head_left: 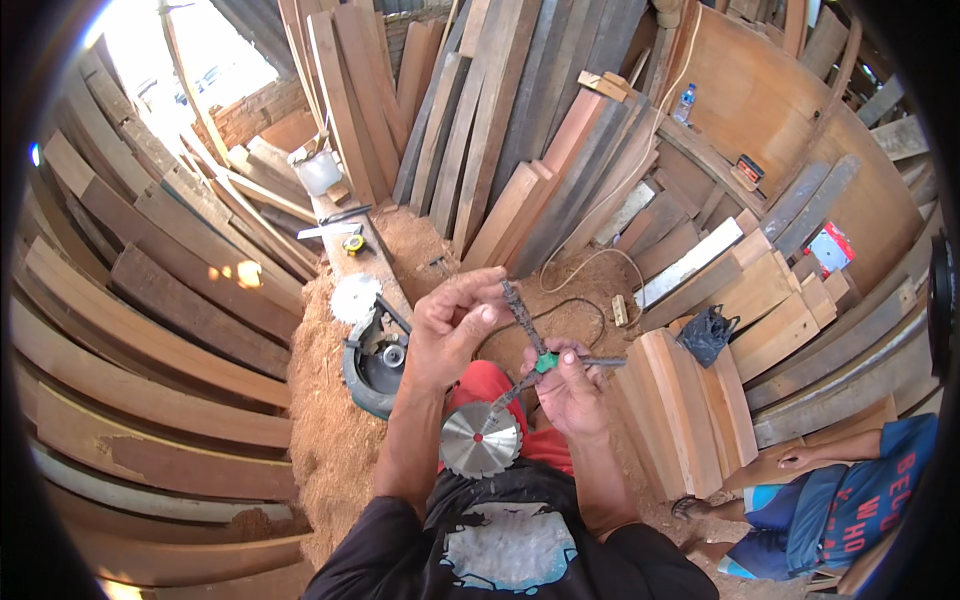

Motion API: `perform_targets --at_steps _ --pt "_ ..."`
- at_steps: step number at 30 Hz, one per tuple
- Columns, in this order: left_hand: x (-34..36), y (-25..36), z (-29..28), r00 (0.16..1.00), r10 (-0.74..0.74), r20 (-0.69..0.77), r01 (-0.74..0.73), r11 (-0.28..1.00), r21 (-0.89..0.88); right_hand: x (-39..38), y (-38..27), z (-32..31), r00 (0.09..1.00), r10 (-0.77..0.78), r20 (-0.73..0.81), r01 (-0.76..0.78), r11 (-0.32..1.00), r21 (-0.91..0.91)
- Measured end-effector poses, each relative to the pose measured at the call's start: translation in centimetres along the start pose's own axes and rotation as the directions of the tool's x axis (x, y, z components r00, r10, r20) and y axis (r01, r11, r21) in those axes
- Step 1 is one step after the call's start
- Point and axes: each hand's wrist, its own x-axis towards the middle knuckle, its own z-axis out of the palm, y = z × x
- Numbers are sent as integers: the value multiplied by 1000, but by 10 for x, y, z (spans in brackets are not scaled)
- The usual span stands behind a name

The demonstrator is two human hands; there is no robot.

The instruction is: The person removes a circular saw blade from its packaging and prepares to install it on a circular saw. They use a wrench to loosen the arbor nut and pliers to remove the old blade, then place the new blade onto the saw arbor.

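Observation:
In front of me is a dark three-armed socket wrench point(546, 361) with a green centre. My right hand point(575, 395) grips it near the centre, thumb pressed against one arm. The curled fingers of my left hand point(452, 325) are at the tip of its upper arm. A round toothed saw blade point(470, 455) rests on my lap, below the wrench's lower arm. Left of my left forearm stands a circular saw point(375, 365) with a dark housing. A second, pale saw blade point(354, 298) lies beside it, at the end of a plank.
On the plank point(372, 262) are a yellow tape measure point(354, 243) and a white container point(316, 172). Sawdust point(325, 440) covers the ground. Stacked boards point(150, 400) curve round the left; timber point(690, 400) and a black plastic bag point(707, 335) are right. Another person point(840, 510) is at lower right.

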Motion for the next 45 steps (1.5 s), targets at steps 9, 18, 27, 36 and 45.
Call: perform_targets --at_steps 9,18,27,36,45 --pt "-7 -24 -31 998 5 -65 -18 981 -195 -4 14 -1 995 74 -67 -78 995 -56" --pt "-12 -55 -37 983 55 -173 -115 926 -361 -8 18 3 990 -6 -141 -49 923 -381" --pt "-17 -62 -32 967 1 -255 -95 929 -357 -20 12 9 978 -147 -150 -21 645 -764" --pt "-16 -68 -40 965 -137 -223 -20 811 -585 -25 2 21 971 -210 -116 44 631 -775" --pt "-18 -72 -47 923 -341 -181 95 656 -749 -25 0 14 972 -185 -146 11 656 -755"
